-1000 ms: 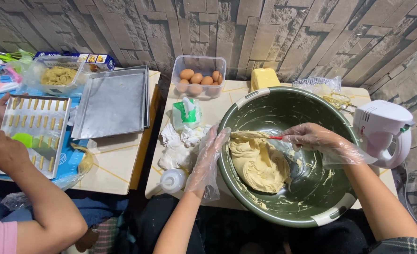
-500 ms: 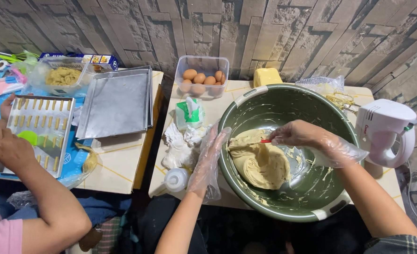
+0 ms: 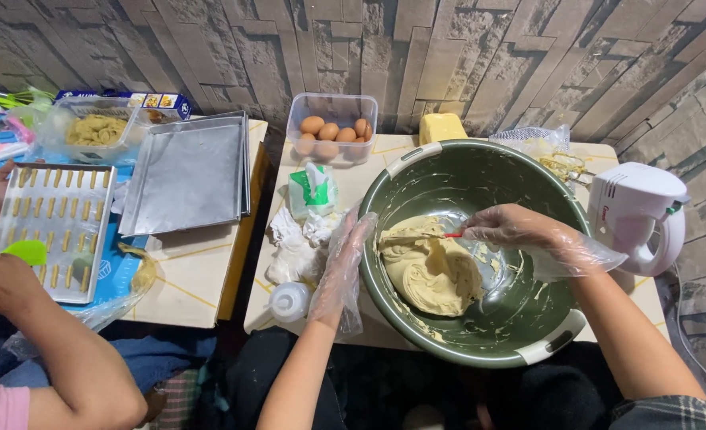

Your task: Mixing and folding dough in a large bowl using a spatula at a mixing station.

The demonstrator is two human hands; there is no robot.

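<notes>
Your right hand (image 3: 520, 232) grips the spatula (image 3: 425, 236) working pale dough (image 3: 431, 271) inside the green bowl (image 3: 480, 171), while your open left hand (image 3: 345, 263) only braces the rim, so a hard scrape could tip it.

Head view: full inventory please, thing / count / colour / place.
mixing bowl: 1, green with white handles, right table.
dough: 1 mass, pale yellow, inside the bowl.
spatula: 1, red handle tip, on the dough.
egg tub: 1, clear, brown eggs, behind the bowl.
butter block: 1, yellow, by the wall.
hand mixer: 1, white, right of the bowl.
flat trays: stack, grey metal, left table.
filled tray: 1, metal, rows of dough sticks, far left.
co-worker's arm: 1, lower left.
left hand: plastic-gloved, open against the bowl rim.
right hand: plastic-gloved, fingers on the spatula.
</notes>
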